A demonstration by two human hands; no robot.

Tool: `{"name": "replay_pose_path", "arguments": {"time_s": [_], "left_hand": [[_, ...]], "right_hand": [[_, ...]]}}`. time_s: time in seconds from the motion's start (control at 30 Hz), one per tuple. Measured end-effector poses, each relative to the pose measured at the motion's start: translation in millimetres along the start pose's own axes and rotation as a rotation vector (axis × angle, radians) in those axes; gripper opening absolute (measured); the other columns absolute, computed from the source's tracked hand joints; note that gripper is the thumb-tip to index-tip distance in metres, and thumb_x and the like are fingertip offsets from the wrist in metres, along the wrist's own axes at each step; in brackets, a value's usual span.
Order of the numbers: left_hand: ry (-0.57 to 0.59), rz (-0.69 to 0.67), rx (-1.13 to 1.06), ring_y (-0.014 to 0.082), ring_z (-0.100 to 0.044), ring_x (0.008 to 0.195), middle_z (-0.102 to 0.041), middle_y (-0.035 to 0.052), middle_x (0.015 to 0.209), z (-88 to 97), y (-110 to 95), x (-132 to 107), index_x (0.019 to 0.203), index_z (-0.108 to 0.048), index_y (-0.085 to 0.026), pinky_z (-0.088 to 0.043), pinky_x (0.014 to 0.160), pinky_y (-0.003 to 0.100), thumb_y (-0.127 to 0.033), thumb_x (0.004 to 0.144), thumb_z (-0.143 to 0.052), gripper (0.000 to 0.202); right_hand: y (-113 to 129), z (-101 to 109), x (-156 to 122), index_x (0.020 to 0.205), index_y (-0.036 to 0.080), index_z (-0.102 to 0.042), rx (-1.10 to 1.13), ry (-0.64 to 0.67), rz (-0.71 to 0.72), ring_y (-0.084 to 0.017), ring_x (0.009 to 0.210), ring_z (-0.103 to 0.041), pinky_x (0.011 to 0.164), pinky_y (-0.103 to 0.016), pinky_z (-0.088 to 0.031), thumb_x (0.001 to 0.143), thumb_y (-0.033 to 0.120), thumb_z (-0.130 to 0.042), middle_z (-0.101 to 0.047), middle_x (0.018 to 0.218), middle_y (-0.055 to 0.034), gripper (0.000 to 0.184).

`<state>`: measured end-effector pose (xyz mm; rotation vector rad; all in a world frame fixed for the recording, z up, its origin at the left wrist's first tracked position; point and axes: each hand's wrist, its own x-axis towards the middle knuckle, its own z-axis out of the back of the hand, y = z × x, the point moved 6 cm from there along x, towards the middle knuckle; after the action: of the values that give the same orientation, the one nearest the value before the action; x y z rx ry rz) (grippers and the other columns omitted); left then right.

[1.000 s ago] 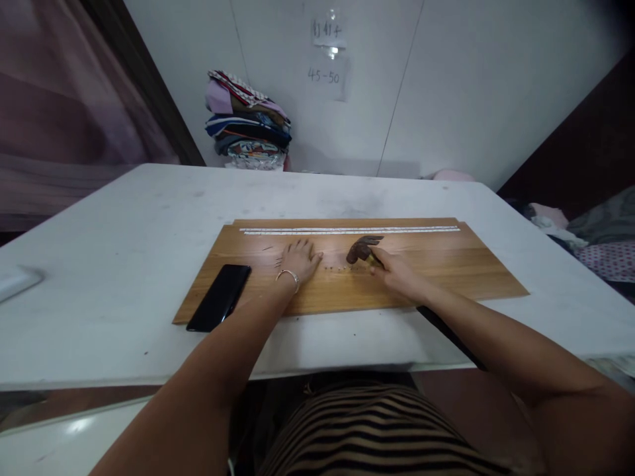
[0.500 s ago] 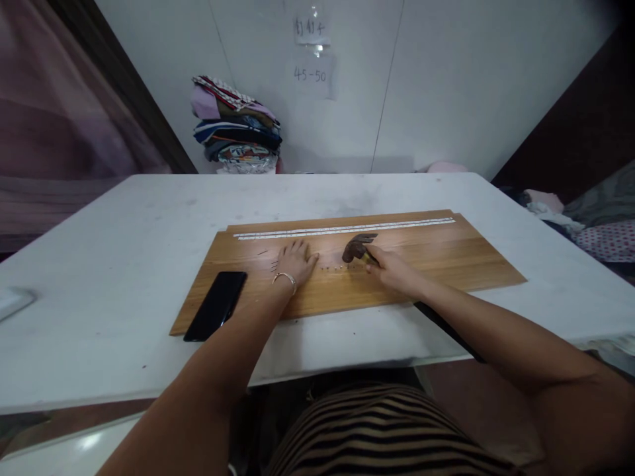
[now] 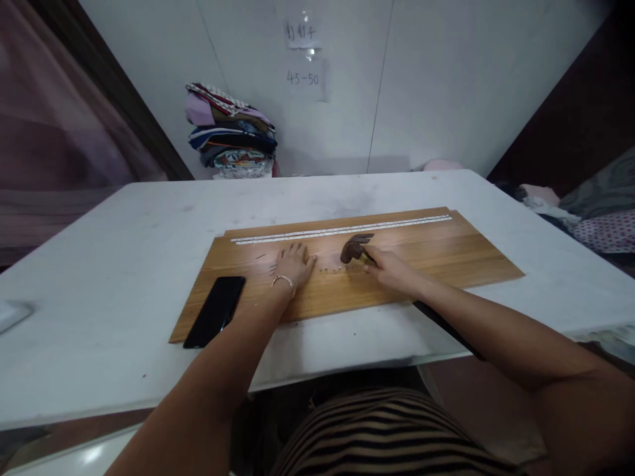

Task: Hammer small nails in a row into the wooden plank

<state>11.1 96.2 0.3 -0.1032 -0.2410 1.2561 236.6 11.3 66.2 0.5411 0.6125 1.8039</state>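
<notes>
A long wooden board [image 3: 446,254] lies on the white table [image 3: 124,264]. My left hand [image 3: 294,262], with a bracelet at the wrist, rests flat on the board with fingers stretched out. My right hand [image 3: 389,268] is closed round the neck of a dark claw hammer [image 3: 354,248], whose head sits low over the board. The hammer's black handle runs back under my forearm. A row of small nails [image 3: 331,268] stands in the board between my two hands. A few loose nails [image 3: 265,263] lie left of my left hand.
A black phone [image 3: 215,311] lies on the board's left end. A white measuring strip [image 3: 342,229] runs along the board's far edge. Folded clothes [image 3: 231,135] are stacked against the wall behind the table. A white object [image 3: 12,314] sits at the table's left edge.
The view has shifted a little; board and hands sit slightly lower and further left in frame. Both hands and the hammer keep the same places on the board.
</notes>
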Motion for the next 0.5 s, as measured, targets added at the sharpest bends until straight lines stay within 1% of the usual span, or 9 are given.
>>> {"name": "replay_pose_path", "arguments": {"time_s": [0.13,0.3,0.4,0.5], "left_hand": [[-0.001,0.010,0.005,0.0304,-0.047,0.136,-0.056,0.0139,0.146,-0.2,0.6,0.7,0.127,-0.061,-0.021,-0.035,0.113,0.047,-0.046,0.097,-0.044,0.043],[-0.008,-0.008,0.010,0.0297,-0.049,0.134,-0.058,0.0138,0.142,-0.1,-0.2,0.3,0.122,-0.062,-0.020,-0.036,0.112,0.047,-0.046,0.097,-0.042,0.041],[-0.011,0.003,0.005,0.0292,-0.049,0.134,-0.059,0.0124,0.142,1.0,0.2,-0.2,0.122,-0.062,-0.022,-0.036,0.112,0.046,-0.046,0.097,-0.043,0.039],[0.002,0.009,0.001,0.0304,-0.047,0.136,-0.056,0.0138,0.145,1.5,0.1,-0.5,0.124,-0.062,-0.020,-0.035,0.113,0.047,-0.046,0.097,-0.043,0.042]], "right_hand": [[2.3,-2.4,-2.0,0.114,0.018,-0.065,0.042,0.017,0.025,-0.024,0.098,-0.066,0.085,-0.033,-0.048,0.083,0.010,-0.053,-0.074,0.110,-0.0099,0.035],[-2.7,-7.1,-2.8,0.114,0.019,-0.066,0.046,0.035,0.011,-0.025,0.102,-0.065,0.089,-0.035,-0.047,0.081,0.009,-0.050,-0.074,0.111,-0.0089,0.038],[-4.7,-5.3,-1.9,0.116,0.019,-0.064,0.015,0.015,-0.006,-0.026,0.100,-0.065,0.088,-0.036,-0.047,0.082,0.011,-0.052,-0.074,0.108,-0.0094,0.037],[-2.6,-1.8,-1.6,0.116,0.018,-0.063,-0.001,-0.008,0.003,-0.026,0.097,-0.065,0.087,-0.036,-0.047,0.083,0.013,-0.052,-0.073,0.106,-0.0097,0.035]]}}
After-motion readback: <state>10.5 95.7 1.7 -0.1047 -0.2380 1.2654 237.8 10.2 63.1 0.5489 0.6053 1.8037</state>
